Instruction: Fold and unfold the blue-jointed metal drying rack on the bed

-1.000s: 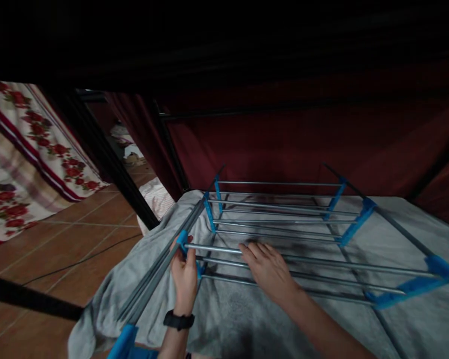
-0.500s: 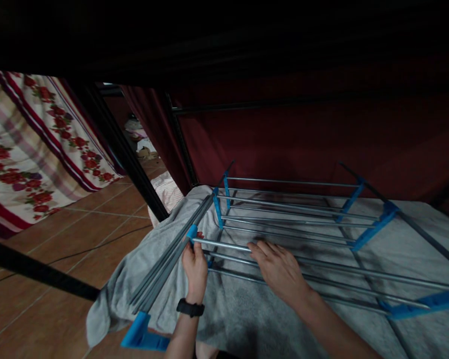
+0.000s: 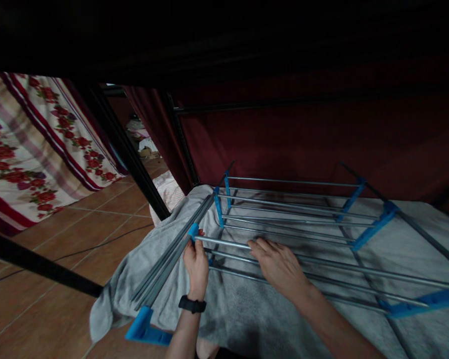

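A drying rack (image 3: 303,222) of thin grey metal rods and blue plastic brackets lies across the grey blanket. My left hand (image 3: 196,259), a black band at its wrist, is closed round the left end of one rod (image 3: 224,242), at a blue connector (image 3: 193,231). Further right along that same rod lies my right hand (image 3: 275,259), fingers curled over it from above. Slanting down to the left of my left hand is a bundle of grey tubes (image 3: 168,264), and a blue end bracket (image 3: 144,326) sits at its near end.
The grey blanket (image 3: 239,309) covers the bed under the rack. Black metal posts (image 3: 134,164) frame the left side, with a dark red curtain (image 3: 284,139) behind. Over the tiled floor (image 3: 75,239) hangs a floral cloth (image 3: 41,144); a dark cable (image 3: 105,244) crosses the tiles.
The view has shifted very slightly. Both hands keep their places on the rod, and the rack shows no clear movement.
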`<act>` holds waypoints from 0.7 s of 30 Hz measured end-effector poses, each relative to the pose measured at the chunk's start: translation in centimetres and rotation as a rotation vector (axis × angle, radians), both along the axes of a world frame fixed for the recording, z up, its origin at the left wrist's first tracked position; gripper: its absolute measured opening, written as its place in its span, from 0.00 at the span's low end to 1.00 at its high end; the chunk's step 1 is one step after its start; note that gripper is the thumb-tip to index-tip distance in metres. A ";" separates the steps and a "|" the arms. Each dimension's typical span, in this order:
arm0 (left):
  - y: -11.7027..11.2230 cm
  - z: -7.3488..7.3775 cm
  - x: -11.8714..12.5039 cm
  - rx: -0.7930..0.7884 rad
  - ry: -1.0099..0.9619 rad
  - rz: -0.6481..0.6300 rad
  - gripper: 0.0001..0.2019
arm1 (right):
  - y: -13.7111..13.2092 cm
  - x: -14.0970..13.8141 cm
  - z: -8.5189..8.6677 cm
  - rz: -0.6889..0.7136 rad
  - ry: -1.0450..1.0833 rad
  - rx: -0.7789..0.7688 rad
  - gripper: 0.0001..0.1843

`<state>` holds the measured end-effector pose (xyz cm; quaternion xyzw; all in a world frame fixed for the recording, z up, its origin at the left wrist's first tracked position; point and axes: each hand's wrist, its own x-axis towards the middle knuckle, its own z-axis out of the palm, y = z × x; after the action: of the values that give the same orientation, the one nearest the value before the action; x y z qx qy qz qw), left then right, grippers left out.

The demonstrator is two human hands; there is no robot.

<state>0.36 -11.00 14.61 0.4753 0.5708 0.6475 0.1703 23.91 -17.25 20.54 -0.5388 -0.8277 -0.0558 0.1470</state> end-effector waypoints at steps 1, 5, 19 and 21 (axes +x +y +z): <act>0.0 -0.1 0.0 0.002 0.003 -0.002 0.21 | 0.0 0.0 0.0 -0.003 -0.002 -0.003 0.18; 0.2 -0.5 -0.2 0.003 0.025 0.001 0.19 | 0.1 0.0 0.0 -0.005 -0.008 -0.008 0.18; 0.7 -0.7 -0.4 -0.004 0.138 0.137 0.19 | -0.1 -0.4 1.4 -0.008 0.075 -0.110 0.14; 1.1 -0.6 -0.7 -0.009 0.153 0.151 0.19 | 0.1 -0.3 1.5 0.009 0.081 -0.102 0.14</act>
<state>-0.33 -9.85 13.99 0.4784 0.6191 0.6177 0.0790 23.56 -17.16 22.08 -0.5438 -0.8252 0.0089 0.1528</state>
